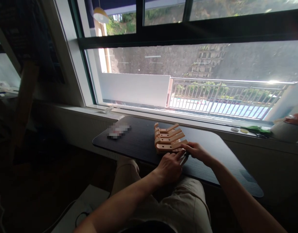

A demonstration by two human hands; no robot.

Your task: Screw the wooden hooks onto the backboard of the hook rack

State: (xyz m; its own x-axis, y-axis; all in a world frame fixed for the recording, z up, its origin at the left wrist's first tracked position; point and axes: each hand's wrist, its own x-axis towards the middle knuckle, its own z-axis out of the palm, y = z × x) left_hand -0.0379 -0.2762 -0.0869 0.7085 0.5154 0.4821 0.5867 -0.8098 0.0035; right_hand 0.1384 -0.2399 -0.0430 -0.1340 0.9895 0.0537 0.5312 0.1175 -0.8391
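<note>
A light wooden piece stands on the dark table, made of several curved, hook-like slats with round dark holes. My left hand is at its near right corner, fingers bent and closed; what they grip is hidden. From the right, my right hand reaches to the end of the nearest slat with its fingers pinched together. A small dark object shows between the two hands, too small and shadowed to name. The hands almost touch each other there.
The dark table has rounded corners and stands against the window sill. A blurred-out item lies on its left part. On the sill at right are green leaves and a pale pot. A white box with cables sits low at left.
</note>
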